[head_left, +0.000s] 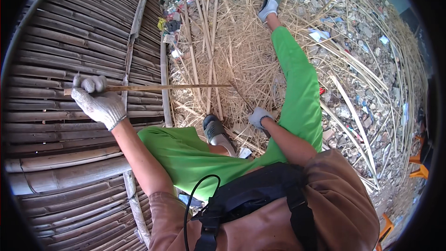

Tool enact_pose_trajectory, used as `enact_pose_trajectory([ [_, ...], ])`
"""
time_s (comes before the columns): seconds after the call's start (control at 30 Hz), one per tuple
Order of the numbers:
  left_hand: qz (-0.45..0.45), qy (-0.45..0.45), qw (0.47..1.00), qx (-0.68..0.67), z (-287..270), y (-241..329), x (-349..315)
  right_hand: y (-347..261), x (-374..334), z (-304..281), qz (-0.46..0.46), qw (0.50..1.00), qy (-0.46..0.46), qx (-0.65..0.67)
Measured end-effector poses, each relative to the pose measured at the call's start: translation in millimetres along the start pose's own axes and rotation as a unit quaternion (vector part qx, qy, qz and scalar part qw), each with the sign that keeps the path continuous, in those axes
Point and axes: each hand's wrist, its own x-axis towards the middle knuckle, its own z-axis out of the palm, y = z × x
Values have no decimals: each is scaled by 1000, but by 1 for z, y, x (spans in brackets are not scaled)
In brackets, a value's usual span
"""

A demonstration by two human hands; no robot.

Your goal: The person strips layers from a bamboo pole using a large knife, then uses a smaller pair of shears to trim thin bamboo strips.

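The bamboo strip [176, 86] runs rightward from the left hand [95, 102], whose fingers curl round its end. Beyond, the right hand [260, 117] grasps a thin tool [242, 96] (possibly a blade) angled toward the strip's far end; steady, level support helps.

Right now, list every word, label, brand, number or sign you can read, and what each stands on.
No text can be read anywhere in this view.
Long strip in the left hand: no lettering shows.
Black chest pack: no legible mark.
Blue-and-white scrap at upper right: too small and blurred to tell whether it is printed.
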Motion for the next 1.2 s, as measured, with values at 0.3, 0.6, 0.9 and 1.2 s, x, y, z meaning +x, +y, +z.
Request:
enact_pose_trajectory([
  [0.3,-19,64,998,5,52,12,-13,-119,-94,-42,-173,974,54,139],
  [0.6,26,158,983,93,78,9,-26,-150,-96,-41,-258,956,77,113],
  [0.9,49,158,974,157,72,4,-23,-140,-88,-29,-292,935,91,179],
  [1.2,40,195,969,148,54,5,-12,-33,8,14,-168,978,60,106],
])
